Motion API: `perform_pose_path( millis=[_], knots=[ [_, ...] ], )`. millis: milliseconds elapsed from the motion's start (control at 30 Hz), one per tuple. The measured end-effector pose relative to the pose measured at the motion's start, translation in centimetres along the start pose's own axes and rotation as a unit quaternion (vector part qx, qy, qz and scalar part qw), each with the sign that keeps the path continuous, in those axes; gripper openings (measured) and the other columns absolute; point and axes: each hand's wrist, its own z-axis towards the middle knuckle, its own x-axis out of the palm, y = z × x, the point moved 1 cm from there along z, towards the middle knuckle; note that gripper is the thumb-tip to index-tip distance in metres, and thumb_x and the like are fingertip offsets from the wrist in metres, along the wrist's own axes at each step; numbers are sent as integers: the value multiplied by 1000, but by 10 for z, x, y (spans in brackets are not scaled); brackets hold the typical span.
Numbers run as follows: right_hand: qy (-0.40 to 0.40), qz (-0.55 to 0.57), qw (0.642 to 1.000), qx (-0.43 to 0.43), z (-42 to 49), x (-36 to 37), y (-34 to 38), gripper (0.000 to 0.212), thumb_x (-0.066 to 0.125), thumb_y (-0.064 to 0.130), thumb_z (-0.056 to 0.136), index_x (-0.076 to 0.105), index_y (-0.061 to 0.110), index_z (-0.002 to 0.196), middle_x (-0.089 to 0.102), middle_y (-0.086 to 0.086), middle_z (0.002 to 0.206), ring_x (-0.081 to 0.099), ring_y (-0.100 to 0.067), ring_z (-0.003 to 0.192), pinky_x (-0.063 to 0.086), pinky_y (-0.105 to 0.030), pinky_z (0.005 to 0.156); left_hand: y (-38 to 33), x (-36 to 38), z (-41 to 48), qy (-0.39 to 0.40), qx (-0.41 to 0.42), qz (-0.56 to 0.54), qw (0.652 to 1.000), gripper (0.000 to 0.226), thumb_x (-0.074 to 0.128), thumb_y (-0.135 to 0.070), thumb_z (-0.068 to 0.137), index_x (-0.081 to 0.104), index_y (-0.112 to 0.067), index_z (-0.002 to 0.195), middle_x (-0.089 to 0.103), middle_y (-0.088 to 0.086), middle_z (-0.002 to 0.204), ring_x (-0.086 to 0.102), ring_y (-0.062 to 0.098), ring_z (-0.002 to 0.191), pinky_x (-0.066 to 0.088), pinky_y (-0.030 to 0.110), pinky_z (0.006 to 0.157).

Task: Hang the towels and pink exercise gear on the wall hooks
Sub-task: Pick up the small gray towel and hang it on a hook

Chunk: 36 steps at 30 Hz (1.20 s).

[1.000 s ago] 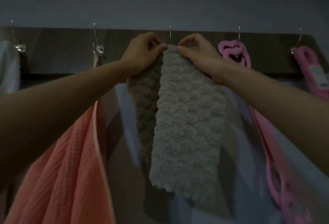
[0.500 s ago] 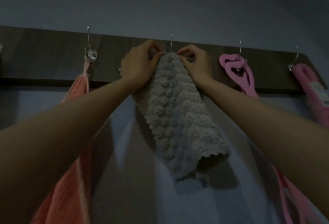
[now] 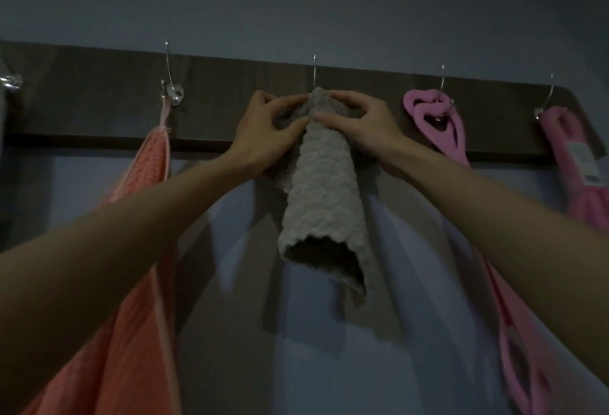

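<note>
Hook rail [image 3: 230,98], dark wood, is fixed across a grey wall [image 3: 296,2]; five metal hooks are counted along it. The grey towel [image 3: 324,203] is bunched at the foot of the middle hook [image 3: 315,68], where it is pinched from either side by the left hand [image 3: 263,131] and the right hand [image 3: 365,127], fingers curled into the cloth; whether it is caught on the hook cannot be told. Its lower edge is rolled into an open tube, hanging clear of the wall below the rail. Bare board is left between neighbouring hooks. A coral towel [image 3: 145,167] is hung from the second hook [image 3: 171,91]. A pink strap [image 3: 431,118] is looped on the fourth hook [image 3: 442,85]; a pink labelled bundle [image 3: 573,157] is hung at the fifth hook [image 3: 548,94].
</note>
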Motion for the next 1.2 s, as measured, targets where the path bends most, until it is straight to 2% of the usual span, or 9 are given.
perform_pose_path(
  millis=[100, 167, 233, 300, 400, 533, 633, 900, 1200],
  knots=[
    [-22, -66, 998, -9, -1, 3, -6, 55, 73, 37, 75, 57, 26, 127, 56, -2, 122, 53, -16, 114, 45, -34, 102, -4, 1, -11, 5, -21, 13, 1000, 44, 57, -22, 91, 49, -23, 135, 40, 4, 114, 43, 12, 105, 37, 26, 100],
    [-38, -132, 990, -15, -5, 5, -8, 59, 66, 50, 74, 55, 32, 129, 54, -4, 122, 46, -25, 120, 37, -45, 107, -7, 4, -17, -1, -24, 38, 999, 45, 55, -20, 92, 48, -19, 136, 45, 7, 120, 45, 15, 109, 37, 27, 102],
    [-37, -187, 982, -11, -12, 7, -8, 55, 59, 51, 82, 50, 33, 133, 51, -3, 126, 38, -27, 124, 26, -42, 110, -10, 7, -24, -5, -29, 41, 999, 45, 54, -20, 93, 47, -16, 137, 48, 9, 124, 46, 14, 111, 34, 20, 98],
    [-37, -240, 970, -10, -20, 8, -8, 51, 52, 46, 90, 44, 31, 138, 44, -1, 135, 31, -26, 125, 20, -33, 103, -14, 10, -32, -10, -35, 33, 999, 45, 53, -21, 93, 45, -14, 137, 50, 9, 129, 47, 14, 117, 31, 16, 95],
    [-29, -274, 961, -18, -33, 13, -7, 53, 47, 42, 94, 35, 27, 143, 36, 3, 145, 28, -26, 127, 20, -30, 103, -20, 16, -45, -11, -43, 25, 999, 48, 52, -24, 94, 41, -15, 140, 49, 6, 134, 45, 15, 123, 30, 16, 96],
    [17, -244, 968, -47, -50, 14, -10, 62, 43, 37, 95, 20, 18, 149, 25, 2, 156, 25, -20, 141, 21, -37, 116, -28, 22, -63, -15, -72, 28, 997, 59, 52, -28, 94, 27, -14, 146, 28, 2, 152, 27, 14, 139, 21, 19, 108],
    [43, -155, 987, -23, -69, 13, -4, 61, 43, 29, 98, 14, 18, 150, 21, 2, 157, 22, -11, 143, 20, -28, 117, -35, 21, -77, -9, -87, 40, 995, 67, 54, -30, 93, 19, -16, 149, 12, -1, 159, 14, 12, 144, 19, 26, 115],
    [36, -132, 990, -23, -105, -3, 17, 61, 49, 24, 95, 21, 18, 149, 25, 0, 156, 23, -12, 142, 20, -29, 117, -59, 1, -103, 12, -72, 121, 990, 67, 52, -37, 93, 18, -21, 149, 12, 2, 159, 10, 19, 146, 16, 47, 118],
    [35, -182, 981, -53, -158, -35, 67, 53, 50, 27, 94, 33, 22, 145, 39, 1, 146, 34, -16, 134, 27, -31, 111, -115, -39, -144, 19, -53, 222, 973, 59, 43, -40, 97, 21, -22, 148, 23, -1, 156, 21, 14, 142, 13, 28, 111]
  ],
)
